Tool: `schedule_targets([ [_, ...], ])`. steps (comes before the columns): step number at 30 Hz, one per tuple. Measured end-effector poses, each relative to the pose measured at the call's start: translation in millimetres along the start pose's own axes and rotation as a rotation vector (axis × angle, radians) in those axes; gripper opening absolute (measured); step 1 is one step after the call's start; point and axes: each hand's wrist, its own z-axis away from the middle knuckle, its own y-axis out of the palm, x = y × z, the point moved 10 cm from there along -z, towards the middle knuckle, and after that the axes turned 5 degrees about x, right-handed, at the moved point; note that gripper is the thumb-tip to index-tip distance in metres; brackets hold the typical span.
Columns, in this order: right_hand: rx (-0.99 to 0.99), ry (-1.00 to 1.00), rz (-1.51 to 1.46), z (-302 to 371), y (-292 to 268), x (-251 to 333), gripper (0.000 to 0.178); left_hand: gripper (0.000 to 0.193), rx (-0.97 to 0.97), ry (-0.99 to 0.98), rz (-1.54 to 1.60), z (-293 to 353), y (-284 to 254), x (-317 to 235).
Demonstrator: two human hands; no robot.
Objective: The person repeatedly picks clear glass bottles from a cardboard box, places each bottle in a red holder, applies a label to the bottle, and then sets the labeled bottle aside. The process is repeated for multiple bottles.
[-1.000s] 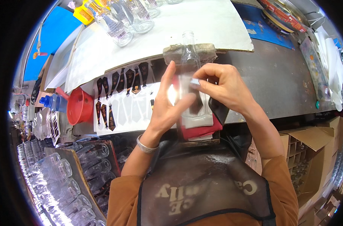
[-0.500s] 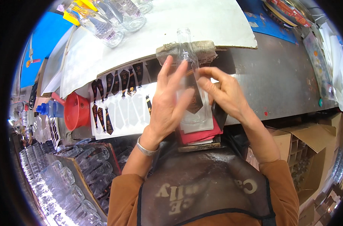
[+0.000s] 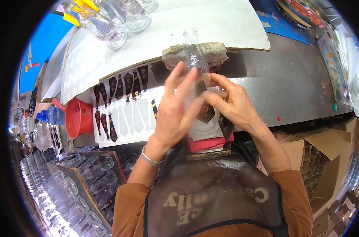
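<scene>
A clear glass bottle (image 3: 191, 38) lies in front of me, its neck pointing away and resting on a rolled cloth (image 3: 174, 57). On its upper side is a dark tie-shaped decal (image 3: 205, 114), partly hidden by my fingers. My left hand (image 3: 172, 108) is open over the bottle's left side, fingers spread and slightly blurred. At the right side, my right hand (image 3: 236, 103) has its thumb and forefinger at the bottle, with the other fingers curled. A dark flat piece (image 3: 226, 128) shows below those fingers; whether they hold it is unclear. Red cloth (image 3: 201, 145) lies under the bottle's base.
A sheet of tie-shaped decals (image 3: 126, 114) lies left, beside a red plastic dipper (image 3: 78, 117). Several clear bottles (image 3: 116, 39) stand on the white board (image 3: 159, 23). More bottles (image 3: 69, 189) fill racks at lower left. An open cardboard box (image 3: 325, 144) stands at right.
My right thumb has moved left over the decal, covering more of it. The dark piece under that hand has shifted slightly down. My left hand stays spread over the bottle, slightly lower.
</scene>
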Motion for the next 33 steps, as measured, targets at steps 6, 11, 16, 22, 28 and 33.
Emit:
schedule_targets([
  [6, -0.007, 0.015, -0.036, 0, -2, -2, 0.049, 0.056, 0.010, 0.002, -0.026, -1, 1, -2],
  [11, 0.024, 0.040, -0.044, 0, 0, -6, 0.050, 0.057, 0.002, 0.008, -0.051, 0, 0, -3],
  [16, 0.038, 0.034, -0.214, 0, -3, -20, 0.053, 0.063, -0.046, -0.073, 0.266, 4, -3, 15],
  [22, 0.077, 0.067, -0.206, 24, 6, -26, 0.054, 0.062, 0.050, -0.328, 0.694, 36, 21, 39],
  [28, 0.027, 0.002, -0.140, 25, 8, -14, 0.054, 0.064, 0.009, -0.309, 0.740, 33, 24, 36],
  [33, 0.018, -0.010, -0.142, 25, 9, -11, 0.051, 0.063, 0.003, -0.300, 0.746, 33, 24, 37],
])
